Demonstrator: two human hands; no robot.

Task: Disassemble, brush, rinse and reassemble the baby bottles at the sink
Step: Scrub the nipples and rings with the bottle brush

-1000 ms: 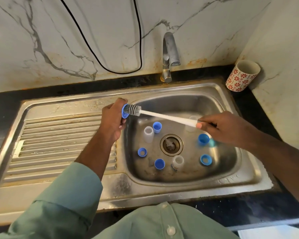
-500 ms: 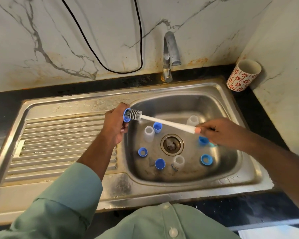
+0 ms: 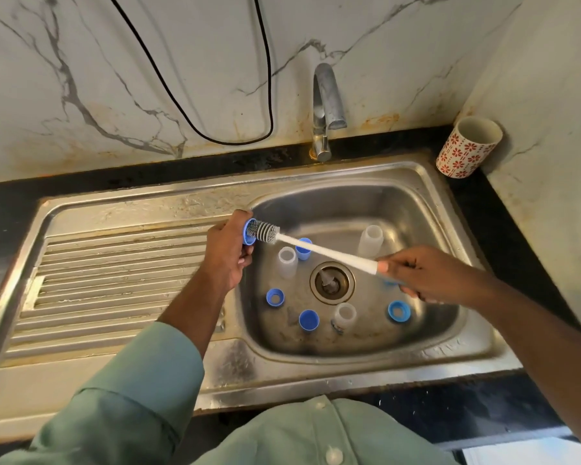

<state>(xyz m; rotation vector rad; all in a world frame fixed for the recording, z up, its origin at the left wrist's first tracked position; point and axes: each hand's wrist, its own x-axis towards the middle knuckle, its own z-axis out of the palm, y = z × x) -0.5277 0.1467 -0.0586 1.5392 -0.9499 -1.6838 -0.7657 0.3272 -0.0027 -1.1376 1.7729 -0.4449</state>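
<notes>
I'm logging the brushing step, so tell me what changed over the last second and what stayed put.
Little changed. The right hand slid lower and toward the basin's front with the brush handle, uncovering the clear bottle at the back and covering a blue part beside it. The left hand still grips the blue cap, bristles inside. The loose parts in the sink, the tap and the cup stayed.

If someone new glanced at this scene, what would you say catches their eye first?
First, the left hand gripping a blue cap over the sink's left edge while the right hand pushes a white brush into it. Next, the loose blue caps and clear bottles scattered around the drain, and the red-flowered cup in the back right corner.
</notes>
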